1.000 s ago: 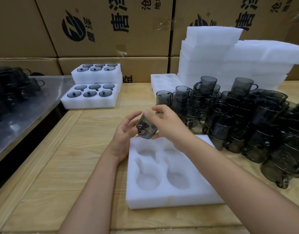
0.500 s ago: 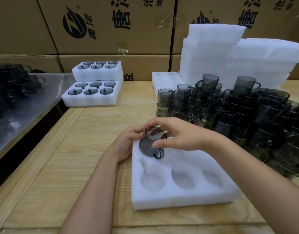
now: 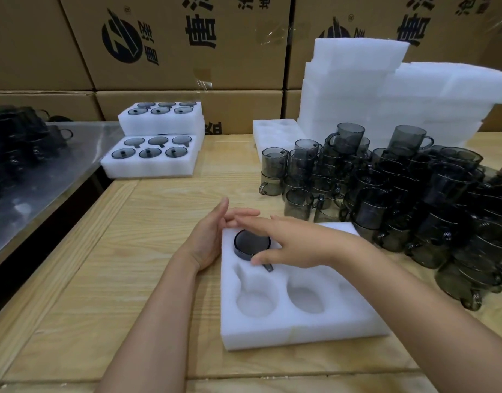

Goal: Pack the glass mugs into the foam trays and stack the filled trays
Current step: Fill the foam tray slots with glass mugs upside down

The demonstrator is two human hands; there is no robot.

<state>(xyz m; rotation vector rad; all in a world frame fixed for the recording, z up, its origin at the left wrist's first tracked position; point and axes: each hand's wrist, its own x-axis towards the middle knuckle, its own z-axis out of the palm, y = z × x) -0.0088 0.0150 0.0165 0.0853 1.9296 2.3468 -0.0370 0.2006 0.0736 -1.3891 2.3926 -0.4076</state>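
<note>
The mug [image 3: 248,245] went from tilted in the air to seated in the far-left pocket of the foam tray [image 3: 301,333]. Left hand [image 3: 207,242] lay flat-fingered against the tray edge, holding nothing. Right hand [image 3: 295,245] pressed the mug, fingers straight (glass, likely slick and brittle: grip the body).

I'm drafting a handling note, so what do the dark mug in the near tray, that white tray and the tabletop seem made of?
Smoky grey mug: likely tinted glass, glossy, with edge glints. White moulded tray: soft matte foam, judging by its fuzzy, rounded pockets. Pale tabletop: wood, visible grain; finish looks matte.
</note>
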